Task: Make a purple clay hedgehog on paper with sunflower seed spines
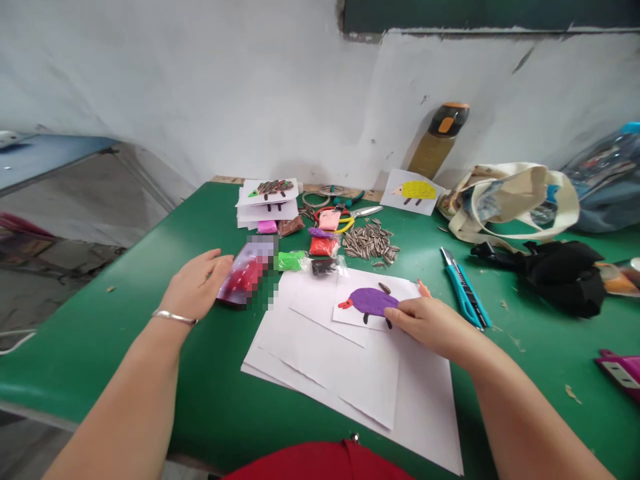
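Red clothing (320,463) at the bottom edge fronts a green table (125,347), where overlapping white sheets (330,367) lie. Half open, the left hand (197,287) has its fingers loosely bent at the left edge of one phone (250,270); I cannot tell whether they touch. On the right hand (435,327), thumb and fingers are drawn together over the right end of one purple clay animal (373,302); whether they pinch or press cannot be told. That animal lies on a small card atop the sheets, red head pointing left, long axis running left to right. One utility knife (465,290) lies to its right; seven clay packets (324,246) sit beyond. One single seed (384,288) lies at the animal's upper edge.
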A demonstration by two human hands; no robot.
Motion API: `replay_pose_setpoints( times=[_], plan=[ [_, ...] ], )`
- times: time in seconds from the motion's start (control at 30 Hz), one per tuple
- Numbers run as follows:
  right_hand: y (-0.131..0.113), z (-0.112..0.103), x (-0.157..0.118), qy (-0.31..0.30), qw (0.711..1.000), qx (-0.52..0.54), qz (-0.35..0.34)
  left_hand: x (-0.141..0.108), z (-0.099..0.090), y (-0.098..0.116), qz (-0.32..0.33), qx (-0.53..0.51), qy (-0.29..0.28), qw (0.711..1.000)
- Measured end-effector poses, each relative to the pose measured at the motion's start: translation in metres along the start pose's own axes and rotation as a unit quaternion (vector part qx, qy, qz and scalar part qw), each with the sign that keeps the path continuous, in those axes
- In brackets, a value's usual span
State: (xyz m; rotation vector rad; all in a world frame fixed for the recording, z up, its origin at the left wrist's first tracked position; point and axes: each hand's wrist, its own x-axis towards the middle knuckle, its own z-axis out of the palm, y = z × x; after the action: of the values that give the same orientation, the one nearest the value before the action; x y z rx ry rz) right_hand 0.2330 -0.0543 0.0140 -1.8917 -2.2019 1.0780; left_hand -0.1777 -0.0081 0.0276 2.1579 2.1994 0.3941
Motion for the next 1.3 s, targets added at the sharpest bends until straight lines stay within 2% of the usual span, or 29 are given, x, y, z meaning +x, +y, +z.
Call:
replay_pose_setpoints(
  times=[0.07, 0.17, 0.37, 0.47, 0.6, 0.77, 0.93, 1.13, 1.3],
  plan=[
    [0.001, 0.000, -0.001, -0.003, 1.000, 0.007, 0.001, -0.013, 0.004, -0.005, -0.024, -0.016, -0.029, 0.999],
    [0.000, 0.000, -0.003, 0.001, 1.000, 0.015, -0.007, -0.019, 0.010, -0.007, 0.013, -0.019, -0.032, 0.999],
    [0.000, -0.001, -0.007, 0.089, 0.995, 0.032, -0.017, -0.006, 0.025, -0.010, 0.070, 0.011, 0.003, 0.997],
    [0.002, -0.001, -0.007, 0.111, 0.993, 0.034, -0.017, -0.002, 0.032, -0.013, 0.088, 0.021, 0.008, 0.996],
    [0.003, -0.002, -0.006, 0.108, 0.994, 0.029, -0.019, -0.003, 0.037, -0.015, 0.095, 0.030, 0.007, 0.995],
    [0.002, -0.003, -0.007, 0.107, 0.994, 0.028, -0.022, -0.006, 0.039, -0.010, 0.114, 0.048, 0.035, 0.992],
    [0.001, -0.004, -0.007, 0.100, 0.995, 0.020, -0.015, -0.009, 0.042, -0.006, 0.100, 0.050, 0.024, 0.993],
    [-0.001, -0.004, -0.008, 0.104, 0.994, 0.010, -0.016, -0.014, 0.041, 0.003, 0.132, 0.036, 0.031, 0.990],
    [-0.003, -0.005, -0.009, 0.117, 0.993, -0.006, -0.021, -0.017, 0.043, 0.004, 0.134, 0.024, 0.025, 0.990]
  ],
)
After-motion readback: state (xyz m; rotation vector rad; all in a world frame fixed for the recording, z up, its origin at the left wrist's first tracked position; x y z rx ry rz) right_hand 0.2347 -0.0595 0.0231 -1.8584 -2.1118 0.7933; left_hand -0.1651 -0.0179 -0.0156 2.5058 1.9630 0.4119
